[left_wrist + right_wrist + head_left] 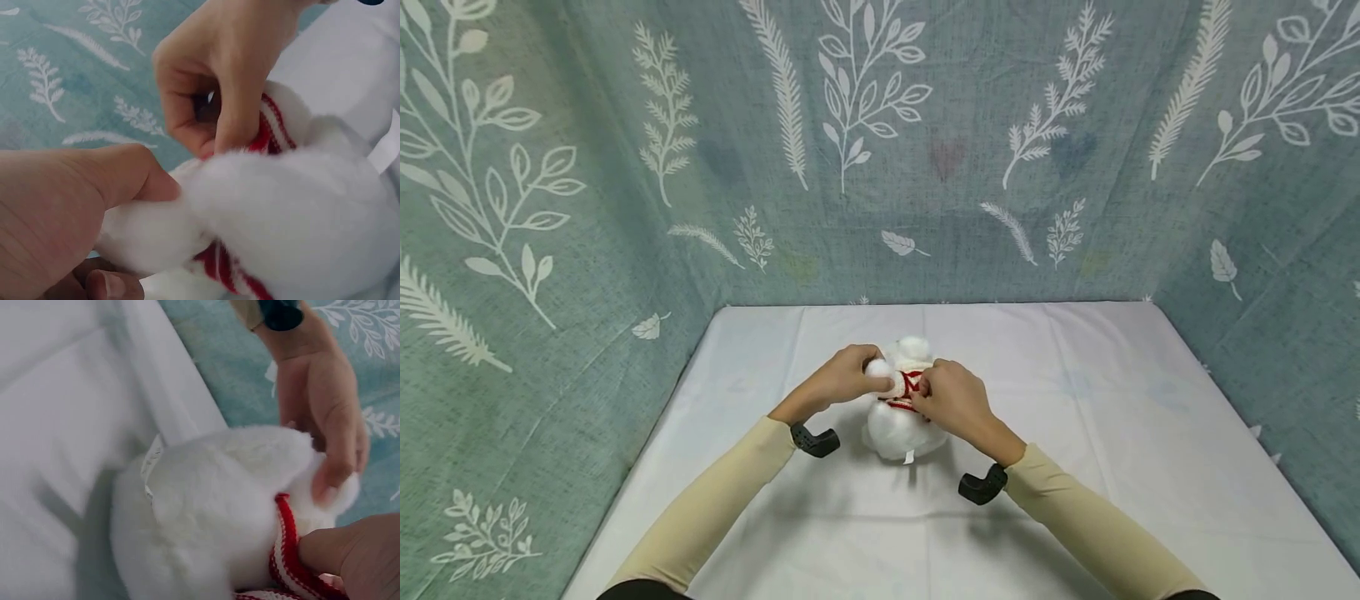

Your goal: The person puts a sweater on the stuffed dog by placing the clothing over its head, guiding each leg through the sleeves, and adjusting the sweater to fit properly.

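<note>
A white plush toy (904,429) with a small tag at its lower end lies on the white table, wearing a red and white knitted garment (289,544). My left hand (848,375) grips a round furry part of the toy at its left side, thumb on top and fingers beneath. From the right, my right hand (955,400) pinches the knitted garment between thumb and curled fingers. In the left wrist view, a red striped band also shows lower on the toy. The pinched bit itself is mostly hidden by the fingers.
A white cloth covers the table (1075,375). Blue-green curtains (962,233) with white leaf prints stand behind it and on both sides. A black device (816,442) is worn on the left wrist, another (983,485) on the right.
</note>
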